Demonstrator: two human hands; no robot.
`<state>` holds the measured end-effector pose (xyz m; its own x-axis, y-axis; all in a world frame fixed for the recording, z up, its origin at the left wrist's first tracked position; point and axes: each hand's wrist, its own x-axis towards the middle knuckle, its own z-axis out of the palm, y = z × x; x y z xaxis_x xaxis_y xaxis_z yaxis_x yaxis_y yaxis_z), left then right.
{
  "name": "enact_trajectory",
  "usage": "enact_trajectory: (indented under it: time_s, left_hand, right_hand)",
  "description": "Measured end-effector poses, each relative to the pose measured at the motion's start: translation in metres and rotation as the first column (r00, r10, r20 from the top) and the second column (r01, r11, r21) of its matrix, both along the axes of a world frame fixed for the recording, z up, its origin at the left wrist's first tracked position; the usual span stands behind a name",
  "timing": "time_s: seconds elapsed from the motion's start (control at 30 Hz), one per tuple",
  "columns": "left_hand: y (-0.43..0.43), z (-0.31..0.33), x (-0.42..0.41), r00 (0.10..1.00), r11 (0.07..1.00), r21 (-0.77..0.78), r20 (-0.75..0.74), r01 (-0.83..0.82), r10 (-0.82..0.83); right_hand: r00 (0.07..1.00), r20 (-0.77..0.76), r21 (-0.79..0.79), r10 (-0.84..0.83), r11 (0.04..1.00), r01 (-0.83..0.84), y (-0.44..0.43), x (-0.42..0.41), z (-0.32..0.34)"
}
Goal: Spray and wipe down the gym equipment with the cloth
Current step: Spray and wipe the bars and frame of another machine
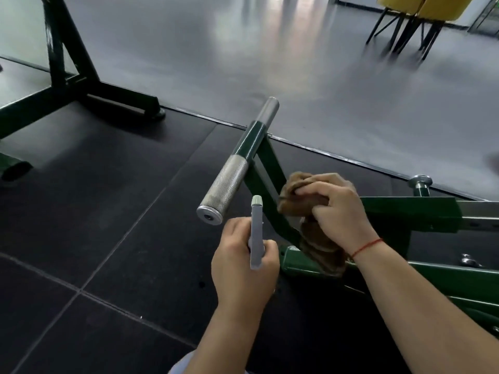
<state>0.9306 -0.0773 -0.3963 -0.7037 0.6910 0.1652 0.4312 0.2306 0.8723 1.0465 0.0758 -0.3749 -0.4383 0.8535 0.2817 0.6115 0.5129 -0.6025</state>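
A green gym machine arm [272, 168] rises from a green frame [415, 211] at the right. Its handle [226, 184] has a knurled silver grip, a green middle and a smooth silver far end. My right hand [337, 209] grips a bunched brown cloth [294, 190] against the green strut below the handle. More of the cloth hangs down past my wrist. My left hand [243, 263] holds a grey spray bottle [256, 233] by its head, nozzle pointing away, just below the handle's near end.
Black rubber floor tiles [94, 225] lie under the machine. A second green machine base [81, 85] stands at the back left. Grey glossy floor [270, 55] stretches beyond, with yellow chairs on black legs [413, 20] at the far right.
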Motion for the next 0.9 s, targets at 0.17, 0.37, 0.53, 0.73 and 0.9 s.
enact_trajectory:
  time_s: [0.17, 0.37, 0.53, 0.73, 0.9]
  left_hand:
    - [-0.011, 0.002, 0.008, 0.995, 0.99, 0.103, -0.012, -0.096, 0.098]
    - [-0.034, 0.022, -0.009, 0.95, 0.946, 0.139, 0.153, -0.294, 0.273]
    - [-0.04, 0.04, -0.014, 0.871, 0.9, 0.124, 0.338, -0.417, 0.357]
    - [-0.036, 0.054, -0.008, 0.823, 0.881, 0.089, 0.411, -0.464, 0.392]
    - [-0.037, 0.059, -0.01, 0.866, 0.909, 0.092, 0.354, -0.407, 0.352]
  right_hand:
    - [0.869, -0.482, -0.149, 0.115, 0.966, -0.211, 0.008, -0.065, 0.036]
    - [0.897, 0.01, 0.231, 0.443, 0.871, -0.433, -0.026, -0.113, 0.029]
    - [0.711, 0.498, 0.153, 0.496, 0.757, -0.635, -0.043, -0.128, 0.071]
    - [0.593, 0.737, 0.04, 0.323, 0.855, -0.516, -0.016, -0.177, 0.086]
    - [0.59, 0.718, -0.034, 0.369, 0.866, -0.5, -0.015, -0.19, 0.091]
